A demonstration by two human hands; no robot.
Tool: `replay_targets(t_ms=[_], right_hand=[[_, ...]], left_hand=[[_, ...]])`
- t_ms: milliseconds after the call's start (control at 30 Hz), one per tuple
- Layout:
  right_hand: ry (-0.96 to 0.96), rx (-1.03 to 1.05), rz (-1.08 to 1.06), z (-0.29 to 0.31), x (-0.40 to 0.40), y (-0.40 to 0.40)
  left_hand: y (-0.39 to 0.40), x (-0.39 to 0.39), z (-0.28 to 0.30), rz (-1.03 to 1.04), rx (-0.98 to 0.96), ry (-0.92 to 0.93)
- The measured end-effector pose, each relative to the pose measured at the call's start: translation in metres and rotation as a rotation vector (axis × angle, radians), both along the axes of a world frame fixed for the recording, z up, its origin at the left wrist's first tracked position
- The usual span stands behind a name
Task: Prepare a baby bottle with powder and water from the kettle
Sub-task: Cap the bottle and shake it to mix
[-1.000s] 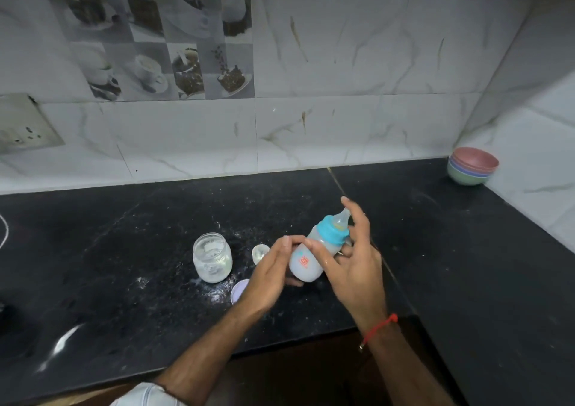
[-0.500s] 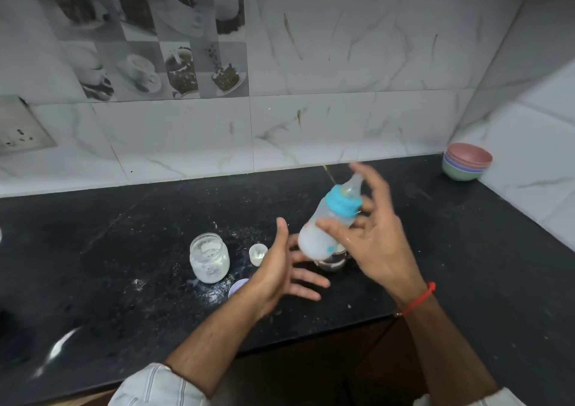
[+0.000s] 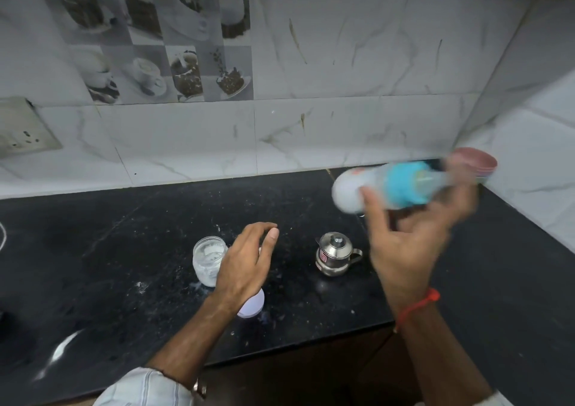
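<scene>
R hand [image 3: 410,244] is gripping the bottle [image 3: 373,189] up over the counter [image 3: 93,250], lying near sideways w/ teat to the right; all motion-blurred, so its fingers are hard to make out, thumb curling on the body. Bottle is hiding part of the bowls [image 3: 479,161] in the corner. L hand [image 3: 245,265] is hovering w/ fingers loosely curved, holding nothing, covering part of the jar [image 3: 207,258] and lid [image 3: 253,307]. Kettle [image 3: 336,253] is standing between the hands. Socket [image 3: 21,128] is cut off at left.
</scene>
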State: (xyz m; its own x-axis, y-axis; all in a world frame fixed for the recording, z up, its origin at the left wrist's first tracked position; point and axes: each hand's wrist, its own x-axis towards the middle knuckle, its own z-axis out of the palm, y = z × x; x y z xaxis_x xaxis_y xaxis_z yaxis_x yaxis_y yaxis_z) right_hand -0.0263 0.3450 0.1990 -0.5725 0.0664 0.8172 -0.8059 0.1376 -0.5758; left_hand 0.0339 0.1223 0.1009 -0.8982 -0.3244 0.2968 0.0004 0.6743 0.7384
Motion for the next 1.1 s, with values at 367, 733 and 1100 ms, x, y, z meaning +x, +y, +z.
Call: replay_targets(t_ms=[367,733,1100], right_hand=[[-0.105,0.139,-0.005,-0.027,-0.002,-0.013],[-0.704,0.359,0.161,-0.095,-0.008,-0.025],[-0.771,0.357,0.150,-0.124,-0.030,-0.067]], left_hand=[[0.001,-0.001,-0.012,-0.019,-0.034,-0.008],[-0.017,0.015,-0.047,-0.014,-0.036,-0.120],[-0.058,0.033,-0.095,-0.062,-0.133,-0.309]])
